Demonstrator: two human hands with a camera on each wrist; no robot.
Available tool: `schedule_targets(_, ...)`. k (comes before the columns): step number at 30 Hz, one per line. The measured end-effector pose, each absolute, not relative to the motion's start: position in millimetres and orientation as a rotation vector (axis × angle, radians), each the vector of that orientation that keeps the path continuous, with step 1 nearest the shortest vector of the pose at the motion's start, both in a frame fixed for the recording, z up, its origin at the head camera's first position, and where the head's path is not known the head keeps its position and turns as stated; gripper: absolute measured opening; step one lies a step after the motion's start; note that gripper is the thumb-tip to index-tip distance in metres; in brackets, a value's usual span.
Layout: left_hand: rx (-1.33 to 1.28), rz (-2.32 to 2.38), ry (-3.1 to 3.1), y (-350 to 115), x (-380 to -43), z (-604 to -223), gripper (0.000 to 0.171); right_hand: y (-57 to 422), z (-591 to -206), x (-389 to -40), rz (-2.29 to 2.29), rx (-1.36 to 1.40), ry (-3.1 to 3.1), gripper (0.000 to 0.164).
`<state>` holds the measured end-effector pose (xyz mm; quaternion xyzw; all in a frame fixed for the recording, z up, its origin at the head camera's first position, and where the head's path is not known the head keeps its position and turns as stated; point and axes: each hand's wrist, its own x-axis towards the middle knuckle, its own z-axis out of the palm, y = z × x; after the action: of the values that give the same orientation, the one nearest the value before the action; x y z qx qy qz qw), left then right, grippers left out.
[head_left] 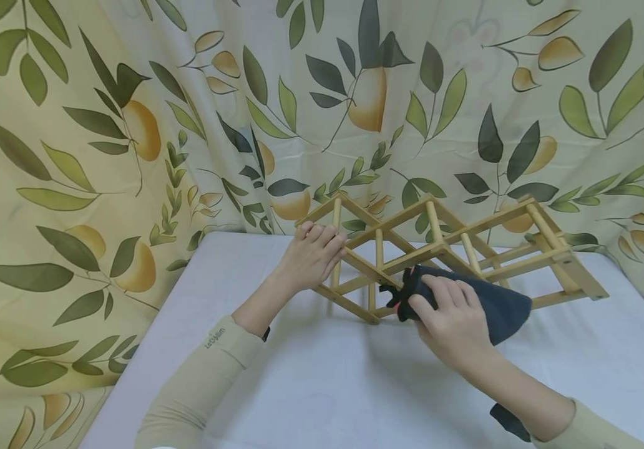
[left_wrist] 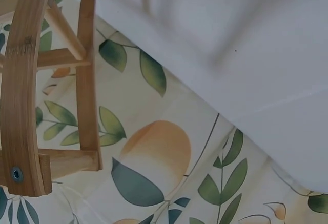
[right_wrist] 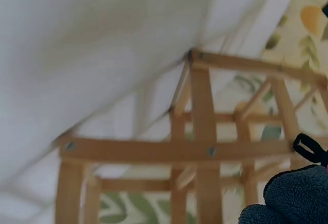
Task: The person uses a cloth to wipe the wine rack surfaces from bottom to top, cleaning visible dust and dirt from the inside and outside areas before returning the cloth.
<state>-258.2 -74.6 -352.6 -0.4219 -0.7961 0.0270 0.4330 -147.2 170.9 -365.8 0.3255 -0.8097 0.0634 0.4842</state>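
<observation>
A lattice-like wooden wine rack [head_left: 580, 274], made of crossed slats and round dowels, stands spread out on the table. My left hand [head_left: 312, 257] grips its left end, fingers bent over the wood. A dark blue cloth [head_left: 504, 312] with black loops at one end is held in my right hand [head_left: 457, 321], against the front of the rack near the middle. Slats of the rack [left_wrist: 20, 80] fill the left side of the left wrist view, where no hand shows. The right wrist view has the cloth [right_wrist: 297, 196] at its lower right corner, beside the slats.
A white cloth covers the table [head_left: 311, 386]. Behind and to the left hangs a curtain [head_left: 198, 125] printed with leaves and orange fruit, close to the table's back edge. A dark strap [head_left: 510, 423] is at the right wrist.
</observation>
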Motion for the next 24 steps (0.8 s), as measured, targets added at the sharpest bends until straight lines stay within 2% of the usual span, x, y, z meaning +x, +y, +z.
schedule_targets(6, -1.049, 0.055, -1.989, -74.0, -258.6, -354.5, 0.038, 203.7, -362.9, -135.7, 0.191, 0.635, -1.923, 0.025)
schedule_targets(19, -1.046, -0.015, -2.027, -72.1, -256.1, -356.2, 0.039, 276.2, -394.8, -102.0, 0.153, 0.316, -2.16, 0.055)
schedule_targets(20, -1.047, -0.019, -2.028, -72.1, -256.1, -356.3, 0.039, 281.5, -398.6, -99.9, 0.162, 0.294, -2.19, 0.055)
schedule_targets(22, -1.047, -0.029, -2.028, -72.3, -256.3, -356.4, 0.039, 291.1, -405.7, -95.7, 0.18, 0.236, -2.268, 0.037)
schedule_targets(24, -1.045, -0.036, -2.025, -72.7, -256.7, -356.6, 0.04, 299.8, -412.4, -92.9, 0.203, 0.151, -2.358, 0.028)
